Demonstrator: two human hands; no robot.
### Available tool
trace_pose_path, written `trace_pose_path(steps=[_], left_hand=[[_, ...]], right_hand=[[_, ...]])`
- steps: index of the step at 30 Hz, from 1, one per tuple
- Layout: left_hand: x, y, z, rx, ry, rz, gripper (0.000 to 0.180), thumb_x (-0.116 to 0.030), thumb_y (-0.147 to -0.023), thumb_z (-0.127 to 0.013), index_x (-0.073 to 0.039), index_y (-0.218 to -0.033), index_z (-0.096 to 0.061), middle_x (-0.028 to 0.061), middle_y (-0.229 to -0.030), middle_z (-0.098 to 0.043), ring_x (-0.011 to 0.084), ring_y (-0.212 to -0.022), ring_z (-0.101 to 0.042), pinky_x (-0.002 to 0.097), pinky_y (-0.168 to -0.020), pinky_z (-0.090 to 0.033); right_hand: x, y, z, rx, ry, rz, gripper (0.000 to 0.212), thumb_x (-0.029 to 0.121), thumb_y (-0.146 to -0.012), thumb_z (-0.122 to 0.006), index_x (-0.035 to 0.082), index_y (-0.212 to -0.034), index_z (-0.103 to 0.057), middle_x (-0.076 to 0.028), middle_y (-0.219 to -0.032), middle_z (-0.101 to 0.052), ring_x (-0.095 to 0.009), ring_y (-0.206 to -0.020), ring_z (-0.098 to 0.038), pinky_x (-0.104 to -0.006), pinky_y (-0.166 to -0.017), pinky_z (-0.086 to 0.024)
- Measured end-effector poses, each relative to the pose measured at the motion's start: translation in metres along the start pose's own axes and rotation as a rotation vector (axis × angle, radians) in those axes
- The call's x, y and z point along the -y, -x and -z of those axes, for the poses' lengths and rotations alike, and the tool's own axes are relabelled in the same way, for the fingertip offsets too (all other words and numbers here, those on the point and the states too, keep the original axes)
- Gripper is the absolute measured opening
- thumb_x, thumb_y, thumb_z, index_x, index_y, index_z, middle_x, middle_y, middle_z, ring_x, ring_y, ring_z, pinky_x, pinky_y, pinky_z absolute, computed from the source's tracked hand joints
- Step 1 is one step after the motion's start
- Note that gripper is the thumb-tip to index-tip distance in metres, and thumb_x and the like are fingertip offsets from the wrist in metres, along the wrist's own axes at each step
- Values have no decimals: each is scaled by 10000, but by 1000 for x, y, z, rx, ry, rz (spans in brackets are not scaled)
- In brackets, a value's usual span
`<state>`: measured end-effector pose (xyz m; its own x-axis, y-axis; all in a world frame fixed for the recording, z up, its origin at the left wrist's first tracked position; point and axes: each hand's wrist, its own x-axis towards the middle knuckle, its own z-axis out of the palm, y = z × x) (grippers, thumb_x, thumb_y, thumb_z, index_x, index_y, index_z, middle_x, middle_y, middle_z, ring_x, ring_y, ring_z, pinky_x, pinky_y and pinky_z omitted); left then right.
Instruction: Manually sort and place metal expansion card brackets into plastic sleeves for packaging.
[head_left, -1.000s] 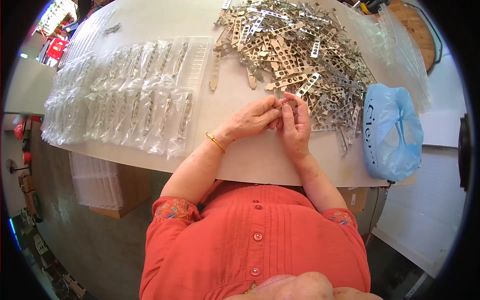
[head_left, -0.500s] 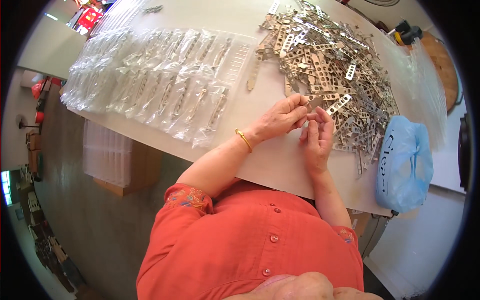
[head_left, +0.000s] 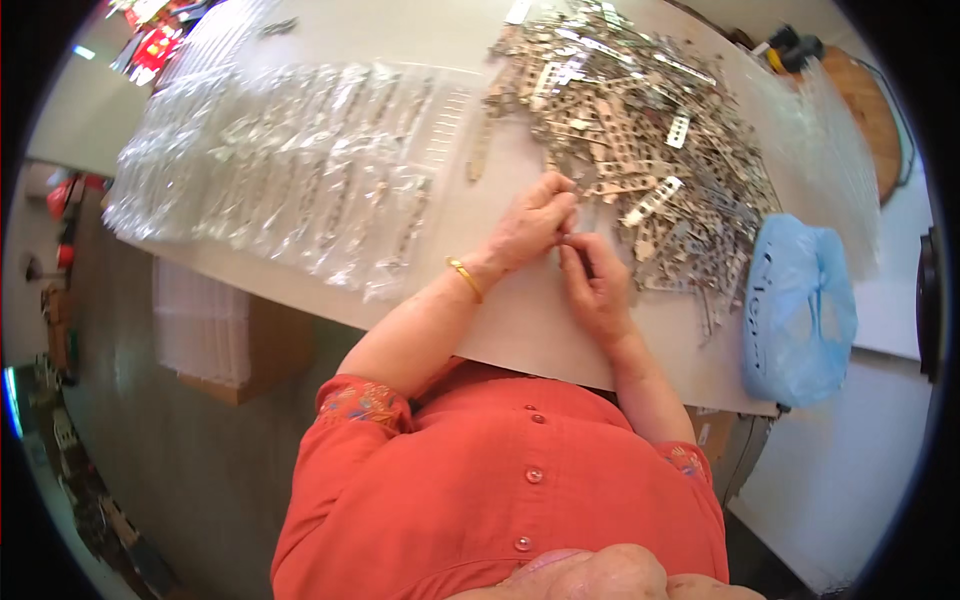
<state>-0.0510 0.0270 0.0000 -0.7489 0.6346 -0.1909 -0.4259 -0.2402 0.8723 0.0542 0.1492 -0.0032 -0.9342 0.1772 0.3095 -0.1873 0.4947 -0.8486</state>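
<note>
Close together over the near side of the table, my two hands meet at the fingertips. My left hand [head_left: 532,222], with a gold bangle at its wrist, is closed, and what it holds is hidden by its fingers. Just right of it, the curled fingers of my right hand [head_left: 599,288] pinch near the left fingertips; any small thing between them cannot be made out. Beyond both hands spreads a heap of flat perforated metal strips [head_left: 640,140]. To the left lie rows of clear plastic bags [head_left: 330,190], each with a metal strip inside.
A blue plastic bag [head_left: 797,320] stands at the table's right edge, beside a stack of clear plastic sleeves [head_left: 835,160]. At the back right is a round wooden stool seat [head_left: 868,120]. Clear plastic trays [head_left: 200,320] and a cardboard box [head_left: 275,355] are below the left edge.
Both hands have shifted slightly left relative to the heap, and my right fingers have drawn in close to the left fingertips. The whole view has shifted a little too.
</note>
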Motion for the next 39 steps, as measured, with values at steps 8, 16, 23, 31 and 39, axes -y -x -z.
trace_pose_path(steps=[8,16,23,31,39], left_hand=[[-6,-1,0,46,-52,29,108,-199,-1020,-523,-94,-1046,-526,-30,-732,-520,35,-561,-428,193,-496,-342],[-8,3,-6,43,-95,34,126,-212,-1026,-498,-104,-1087,-522,-32,-734,-521,37,-549,-427,193,-487,-341],[-13,4,-5,22,-129,40,147,-244,-1037,-504,-101,-1067,-527,-40,-727,-515,21,-519,-408,172,-460,-322],[-7,7,3,-66,-307,31,183,-240,-1018,-507,-72,-1053,-573,-13,-725,-542,58,-551,-459,229,-476,-384],[-2,-2,-5,39,-229,-27,185,-225,-1020,-500,-67,-1114,-519,-24,-737,-536,54,-576,-462,226,-494,-400]], right_hand=[[4,0,3,13,-96,-19,64,62,-923,-660,52,-978,-629,-90,-725,-611,-144,-560,-542,-291,-519,-424],[18,1,23,2,-86,-59,79,83,-923,-673,53,-983,-632,-76,-713,-621,-148,-577,-574,-295,-550,-463],[48,-20,104,-353,211,233,51,35,-937,-645,41,-975,-611,-52,-772,-621,-105,-597,-554,-260,-546,-458],[14,14,247,-654,517,-253,146,160,-1013,-548,30,-980,-605,-70,-858,-659,-140,-807,-638,-305,-738,-508],[-17,30,271,-333,472,-315,375,13,-905,-480,-41,-1263,-577,-204,-1235,-630,-322,-1181,-589,-370,-1031,-425]])
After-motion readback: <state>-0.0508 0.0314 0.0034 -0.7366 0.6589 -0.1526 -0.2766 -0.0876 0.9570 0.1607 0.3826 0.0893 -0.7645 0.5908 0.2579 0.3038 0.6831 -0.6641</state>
